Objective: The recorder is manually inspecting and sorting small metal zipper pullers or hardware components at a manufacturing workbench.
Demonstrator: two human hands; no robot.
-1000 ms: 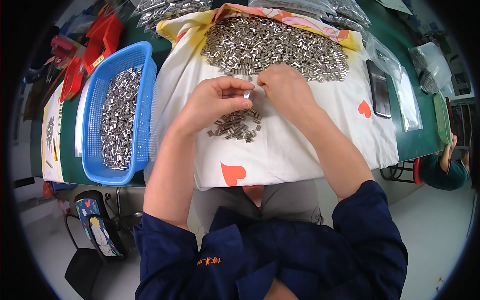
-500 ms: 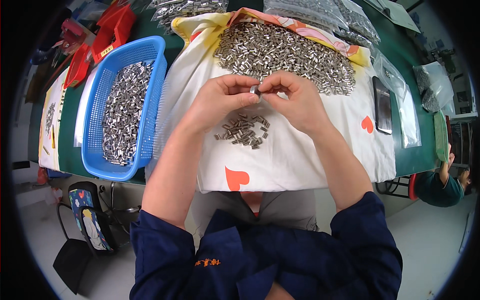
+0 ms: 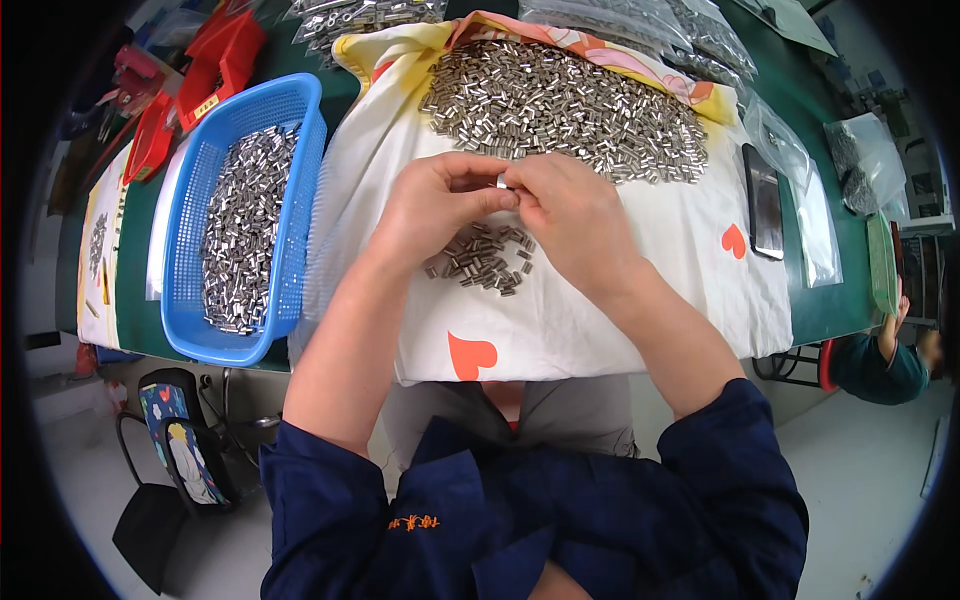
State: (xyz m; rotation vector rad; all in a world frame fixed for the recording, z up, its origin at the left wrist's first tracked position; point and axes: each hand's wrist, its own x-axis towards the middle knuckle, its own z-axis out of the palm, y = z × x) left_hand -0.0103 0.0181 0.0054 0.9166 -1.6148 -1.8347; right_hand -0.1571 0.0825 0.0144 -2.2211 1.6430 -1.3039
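Your left hand point(image 3: 440, 205) and right hand point(image 3: 565, 215) meet mid-desk over the white cloth point(image 3: 620, 300), fingers of both pinched shut on one small metal tube point(image 3: 502, 182). Small pile point(image 3: 482, 260) right below, big heap point(image 3: 565, 105) toward the far edge, blue basket point(image 3: 300, 130) at the left edge

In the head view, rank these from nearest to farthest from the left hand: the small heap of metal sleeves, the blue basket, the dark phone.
From the left hand:
1. Small heap of metal sleeves, just below the hand on the white cloth.
2. Blue basket, at the left.
3. Dark phone, far right, past the right hand.
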